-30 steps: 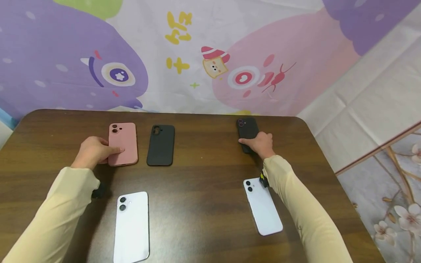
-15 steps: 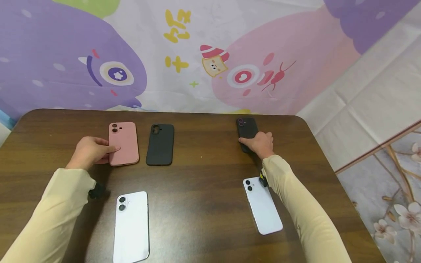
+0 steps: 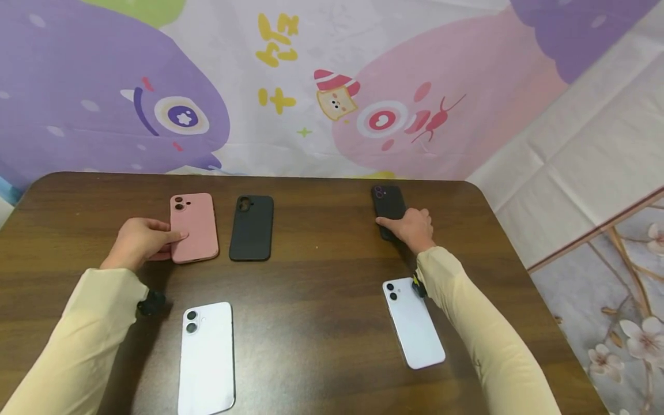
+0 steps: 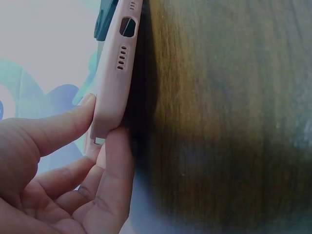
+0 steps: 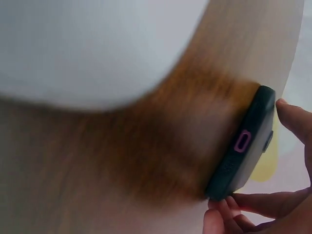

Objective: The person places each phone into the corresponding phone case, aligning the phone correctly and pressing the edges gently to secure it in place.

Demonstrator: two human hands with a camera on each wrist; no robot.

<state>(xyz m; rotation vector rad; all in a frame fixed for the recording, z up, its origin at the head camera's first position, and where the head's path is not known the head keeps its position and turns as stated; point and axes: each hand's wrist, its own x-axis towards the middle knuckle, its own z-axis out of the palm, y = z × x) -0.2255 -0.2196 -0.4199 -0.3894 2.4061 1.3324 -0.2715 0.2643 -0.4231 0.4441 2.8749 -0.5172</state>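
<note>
At the left hand (image 3: pixel 136 242) we note the one clear change: within the last second its thumb (image 3: pixel 178 236) has drawn back across the pink case (image 3: pixel 199 230) towards the left long edge. The hand now pinches that edge, thumb above and fingers (image 4: pixel 118 156) below. The right hand (image 3: pixel 413 229) looks unchanged, its grip spanning the purple-ringed case (image 3: pixel 392 204) from side to side. We read this as a slight regrip, with both holds kept, rather than a new stage of handling.

The pink case, at the back left of the table (image 3: pixel 316 294), is smooth; its end shows a port cut-out (image 4: pixel 128 27) and small holes (image 4: pixel 121 57). The purple-ringed case, at the back right, is dark, with a pink-rimmed port (image 5: pixel 242 141). We cannot tell whether either encloses a phone.

Farther out, a black case (image 3: pixel 251 233) lies beside the pink one. Nearer the viewer we see the left white phone (image 3: pixel 207 360), nearly straight, and the right white phone (image 3: pixel 417 331), slanted.
</note>
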